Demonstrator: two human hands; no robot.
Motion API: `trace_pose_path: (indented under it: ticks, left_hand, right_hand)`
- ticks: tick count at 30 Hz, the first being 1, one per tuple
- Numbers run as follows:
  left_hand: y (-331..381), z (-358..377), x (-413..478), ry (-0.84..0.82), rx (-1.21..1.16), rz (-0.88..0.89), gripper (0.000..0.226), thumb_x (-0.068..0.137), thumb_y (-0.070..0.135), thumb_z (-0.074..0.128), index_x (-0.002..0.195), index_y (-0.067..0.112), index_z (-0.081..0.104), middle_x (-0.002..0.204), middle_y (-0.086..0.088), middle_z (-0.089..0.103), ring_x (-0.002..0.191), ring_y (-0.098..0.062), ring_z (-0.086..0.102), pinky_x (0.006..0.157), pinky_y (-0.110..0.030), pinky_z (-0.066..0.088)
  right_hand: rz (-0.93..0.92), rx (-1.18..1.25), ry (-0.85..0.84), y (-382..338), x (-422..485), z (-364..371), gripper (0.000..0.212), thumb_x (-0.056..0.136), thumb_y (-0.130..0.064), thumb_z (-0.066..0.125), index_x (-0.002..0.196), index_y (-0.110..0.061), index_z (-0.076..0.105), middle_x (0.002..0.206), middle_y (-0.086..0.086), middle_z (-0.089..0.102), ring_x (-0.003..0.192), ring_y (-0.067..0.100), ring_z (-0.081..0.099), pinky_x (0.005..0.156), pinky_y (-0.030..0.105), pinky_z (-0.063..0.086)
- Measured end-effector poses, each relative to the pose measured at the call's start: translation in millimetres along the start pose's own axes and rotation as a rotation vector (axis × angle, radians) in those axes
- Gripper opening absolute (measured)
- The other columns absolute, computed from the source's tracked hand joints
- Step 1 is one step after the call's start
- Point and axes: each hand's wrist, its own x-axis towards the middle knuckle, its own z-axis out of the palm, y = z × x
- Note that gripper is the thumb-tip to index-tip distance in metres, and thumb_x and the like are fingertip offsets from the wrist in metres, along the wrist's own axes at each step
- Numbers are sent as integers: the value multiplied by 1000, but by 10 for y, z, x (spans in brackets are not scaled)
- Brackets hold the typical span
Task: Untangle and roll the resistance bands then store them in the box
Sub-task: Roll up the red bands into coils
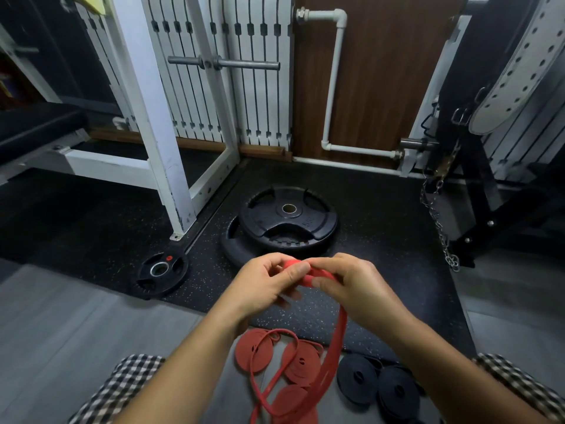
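A red band (335,339) is pinched at its rolled end by the left hand (263,286) and right hand (356,286) over the mat's (382,240) near edge; red rolls (254,354) and black rolls (358,378) are laid below.

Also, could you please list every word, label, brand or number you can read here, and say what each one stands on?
No text in this view can be read.
Large weight plate: raised marking on its right side, too blurred to read.
Small weight plate: a red mark near its top edge, nothing legible.
Red band and black rolls: no print visible.
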Motion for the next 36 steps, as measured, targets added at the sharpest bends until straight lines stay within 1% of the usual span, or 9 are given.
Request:
trace_pose_path:
  ticks: [4,9,16,19,23,25,28,33,36]
  left_hand:
    - [-1,30,32,66,-153,-35,7,84,13,64,88,7,64,75,-12,68,56,-12,63,55,-20,52]
    - [61,61,7,73,-488,-188,8,88,7,56,82,7,61,57,-5,64,55,-16,67,54,-22,57]
    - [82,52,1,64,-706,-272,11,87,6,55,79,-1,59,56,-8,56,56,-22,68,57,-29,59]
    - [73,21,-2,-17,-497,-238,12,88,16,57,87,8,65,69,-7,64,65,-18,69,62,-25,59]
    - [16,-71,50,115,122,82,22,80,12,69,99,23,66,92,1,67,80,-5,64,72,-10,49]
    - [4,-67,52,98,147,167,23,77,3,71,92,20,68,80,1,69,71,-10,65,68,-15,50]
    - [-31,-5,53,-22,107,171,15,78,-7,65,81,8,69,58,-8,66,50,-15,60,53,-22,49]
    - [4,-33,51,-120,60,138,12,75,-8,67,82,1,65,68,-24,64,53,-23,59,53,-26,50]
    - [-24,29,47,-95,132,99,16,71,-5,73,77,9,67,63,-14,66,53,-19,59,55,-27,48]
  right_hand:
    - [39,70,42,43,47,16,32,84,-16,66,113,-29,65,82,-17,55,76,-6,52,71,10,38]
    - [76,275,115,83,60,-31,25,79,-11,71,90,-32,66,85,-2,68,79,13,62,75,28,52]
    - [32,338,122,52,30,-35,29,76,-9,72,93,-30,65,83,-8,66,73,-4,60,70,12,48]
    - [56,286,95,43,48,-116,24,78,-8,71,89,-29,65,78,-9,65,68,-5,58,67,11,47]
    - [82,75,-32,50,52,-164,15,81,-16,69,85,-30,69,76,-2,65,66,5,56,68,26,49]
    - [70,4,-62,39,50,-149,12,81,-17,69,87,-27,71,81,1,66,76,15,60,73,35,50]
    - [66,16,-73,19,64,-148,16,80,-17,71,84,-32,70,81,-1,67,79,14,62,76,37,53]
    - [110,41,-140,7,87,-183,17,79,-17,72,87,-31,70,84,0,71,82,15,65,79,37,54]
    - [96,-10,-165,-18,94,-182,17,80,-16,71,94,-25,71,86,5,70,86,24,65,80,42,52]
